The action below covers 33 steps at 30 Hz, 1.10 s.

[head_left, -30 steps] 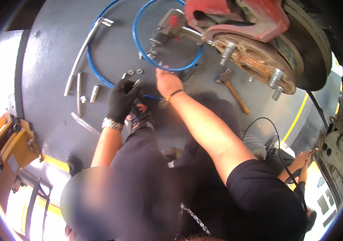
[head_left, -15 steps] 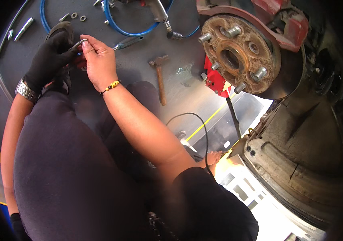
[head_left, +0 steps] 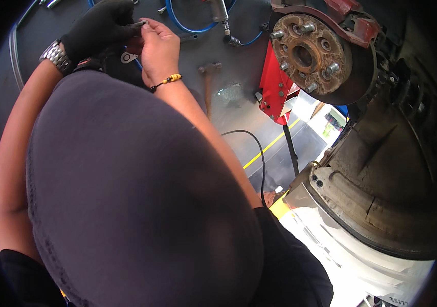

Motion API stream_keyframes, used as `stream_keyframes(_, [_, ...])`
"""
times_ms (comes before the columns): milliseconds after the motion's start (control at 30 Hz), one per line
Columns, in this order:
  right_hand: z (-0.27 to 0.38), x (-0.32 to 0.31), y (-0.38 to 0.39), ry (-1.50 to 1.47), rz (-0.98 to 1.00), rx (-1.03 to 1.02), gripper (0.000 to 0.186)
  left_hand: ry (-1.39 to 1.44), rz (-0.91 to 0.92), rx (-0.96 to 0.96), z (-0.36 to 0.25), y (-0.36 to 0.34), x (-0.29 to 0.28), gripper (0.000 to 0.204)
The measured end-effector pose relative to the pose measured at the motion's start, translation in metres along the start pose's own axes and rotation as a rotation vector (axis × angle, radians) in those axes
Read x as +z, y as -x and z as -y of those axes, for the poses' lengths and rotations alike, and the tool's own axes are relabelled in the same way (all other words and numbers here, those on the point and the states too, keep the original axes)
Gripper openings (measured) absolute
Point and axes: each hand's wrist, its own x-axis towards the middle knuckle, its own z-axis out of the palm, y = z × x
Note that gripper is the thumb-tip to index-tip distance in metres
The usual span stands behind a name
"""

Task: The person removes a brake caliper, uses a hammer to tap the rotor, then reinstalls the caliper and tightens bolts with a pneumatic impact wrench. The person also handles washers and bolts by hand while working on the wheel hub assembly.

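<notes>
Left grip (head_left: 98,31), right grip (head_left: 161,48): both pinching small metal part (head_left: 139,23) (mostly hidden) | hammer (head_left: 208,86) right of grips | risk: slack pinch could drop part

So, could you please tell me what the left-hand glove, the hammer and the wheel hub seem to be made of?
Left-hand glove: matte black, probably fabric, judging by its soft, shineless look.
Hammer: likely wooden handle, being brown; dull dark head, probably steel, though blurred.
Wheel hub: likely iron or steel, given its rough, rust-brown face.

Dark lettering (head_left: 398,301) low on white car panel (head_left: 392,275) (too small to read surely)
</notes>
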Motion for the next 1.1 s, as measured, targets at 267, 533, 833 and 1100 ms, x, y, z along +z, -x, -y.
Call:
stream_keyframes(267, [-0.001, 0.0, 0.011, 0.819, 0.033, -0.736, 0.026, 0.089, -0.073, 0.179, 0.011, 0.026, -0.003, 0.024])
stream_keyframes(533, [0.005, 0.003, 0.026, 0.784, 0.163, -0.707, 0.03, 0.549, 0.155, 0.004, 0.037, 0.032, 0.01, 0.04])
stream_keyframes(833, [0.078, -0.052, 0.057, -0.124, -0.27, -0.237, 0.066, 0.387, 0.021, 0.129, 0.066, 0.025, 0.03, 0.037])
stream_keyframes(1100, [0.158, -0.13, 0.08, -0.565, -0.023, -0.084, 0.12, 0.521, 0.212, -0.1, 0.075, 0.029, 0.029, 0.039])
